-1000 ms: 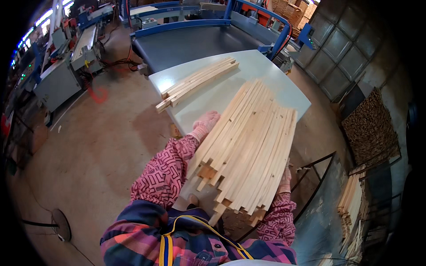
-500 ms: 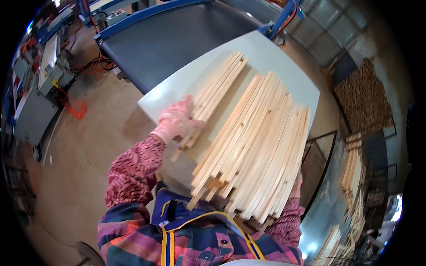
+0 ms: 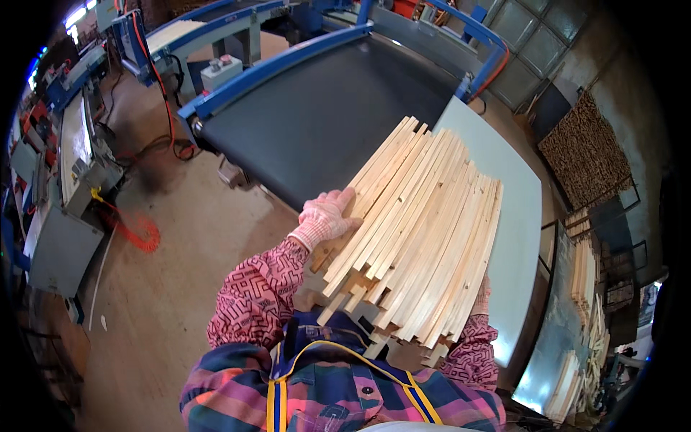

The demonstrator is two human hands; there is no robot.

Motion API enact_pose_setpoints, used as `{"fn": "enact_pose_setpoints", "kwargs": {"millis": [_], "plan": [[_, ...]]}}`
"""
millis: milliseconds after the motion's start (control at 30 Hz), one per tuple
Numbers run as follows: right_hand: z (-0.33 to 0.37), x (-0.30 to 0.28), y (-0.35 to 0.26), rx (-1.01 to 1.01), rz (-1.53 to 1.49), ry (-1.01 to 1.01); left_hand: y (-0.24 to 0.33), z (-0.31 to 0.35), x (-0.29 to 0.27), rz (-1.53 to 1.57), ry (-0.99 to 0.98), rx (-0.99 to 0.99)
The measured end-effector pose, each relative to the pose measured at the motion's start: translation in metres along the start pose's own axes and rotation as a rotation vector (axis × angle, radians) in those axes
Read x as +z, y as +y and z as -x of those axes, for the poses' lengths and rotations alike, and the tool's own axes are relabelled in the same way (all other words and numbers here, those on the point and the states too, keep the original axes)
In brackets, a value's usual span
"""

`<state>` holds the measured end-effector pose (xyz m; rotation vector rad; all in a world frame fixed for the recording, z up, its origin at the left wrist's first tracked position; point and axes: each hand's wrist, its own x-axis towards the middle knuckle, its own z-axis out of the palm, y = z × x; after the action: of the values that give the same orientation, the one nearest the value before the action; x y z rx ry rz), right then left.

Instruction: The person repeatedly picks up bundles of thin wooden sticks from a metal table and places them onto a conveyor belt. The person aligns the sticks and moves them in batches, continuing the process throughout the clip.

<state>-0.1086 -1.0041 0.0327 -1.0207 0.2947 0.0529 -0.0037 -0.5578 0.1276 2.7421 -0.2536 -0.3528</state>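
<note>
A wide bundle of pale wooden strips [image 3: 425, 230] slants away from my body, its near ends uneven. My left hand [image 3: 327, 218], in a pale pink glove, is closed against the bundle's left edge, its thumb and fingers on the outermost strips. On the opposite edge, my right hand [image 3: 483, 297] shows only as a sliver of glove. Its fingers are hidden behind the strips it holds. Beneath the far end of the bundle lies a pale grey-green board [image 3: 520, 209].
A dark conveyor belt [image 3: 324, 108] with a blue frame [image 3: 281, 63] stands ahead. Machines [image 3: 79, 173] and a coiled orange hose [image 3: 140, 237] are at the left. More wooden strips [image 3: 581, 277] lie at the right, below a large stack of wood [image 3: 584, 147].
My left hand has moved right, bringing the smaller separate group of strips against the main bundle. The gap between them has closed. The view has shifted, showing more of the conveyor.
</note>
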Motion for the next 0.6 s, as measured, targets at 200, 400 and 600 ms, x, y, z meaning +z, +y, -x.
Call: {"fn": "enact_pose_setpoints", "kwargs": {"millis": [200,400,600], "plan": [[-0.016,-0.007,-0.007,-0.034,0.147,-0.031,0.006,0.023,0.001,-0.040,0.121,-0.043],[-0.041,0.002,0.021,-0.236,0.065,-0.029,0.004,0.064,0.009,0.389,0.403,0.037],[0.009,-0.015,0.013,-0.376,1.376,0.264,0.014,0.082,0.038,0.619,0.235,0.024]]}}
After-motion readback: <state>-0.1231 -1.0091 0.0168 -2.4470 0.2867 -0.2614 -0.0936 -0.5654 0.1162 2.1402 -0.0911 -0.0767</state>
